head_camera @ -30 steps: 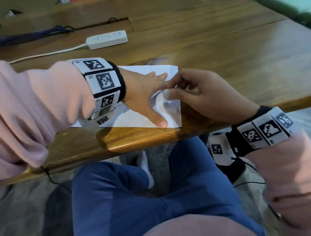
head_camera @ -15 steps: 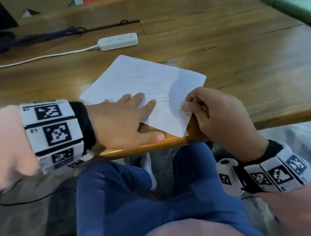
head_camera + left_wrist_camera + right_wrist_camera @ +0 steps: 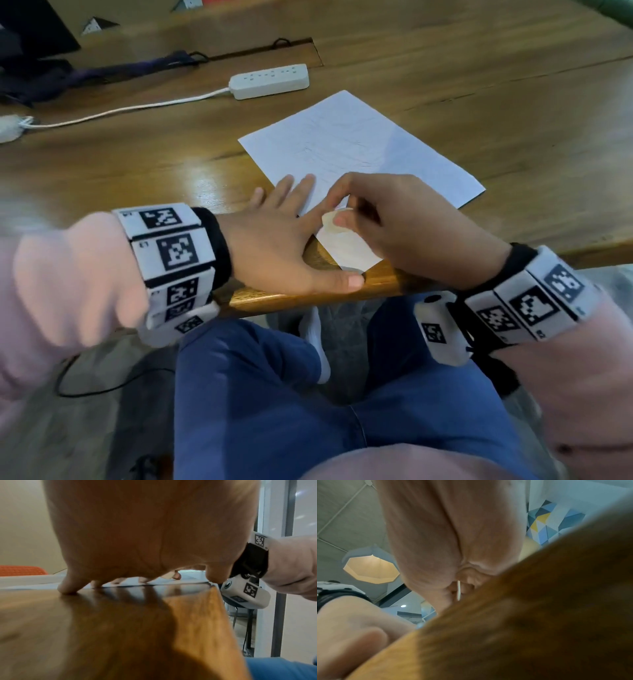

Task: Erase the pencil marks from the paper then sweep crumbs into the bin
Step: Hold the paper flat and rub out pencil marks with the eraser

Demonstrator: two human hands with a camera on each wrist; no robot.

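1. White paper [image 3: 359,150] lies slanted on the brown wooden table [image 3: 479,85] in the head view, faint pencil lines across its middle, its near corner at the table edge.
2. Same view: the left hand [image 3: 274,246] lies flat, fingers spread, fingertips on the sheet's left edge and thumb along the table edge. The right hand [image 3: 394,222] pinches a small pale eraser [image 3: 334,222] down on the sheet's near part, just beside the left fingers. A white power strip [image 3: 270,80] sits beyond.
3. Left wrist view: spread fingertips [image 3: 67,588] press the table [image 3: 120,628] at the paper's [image 3: 25,580] edge.
4. Right wrist view: blurred; curled fingers close on a thin white edge, which I cannot identify.
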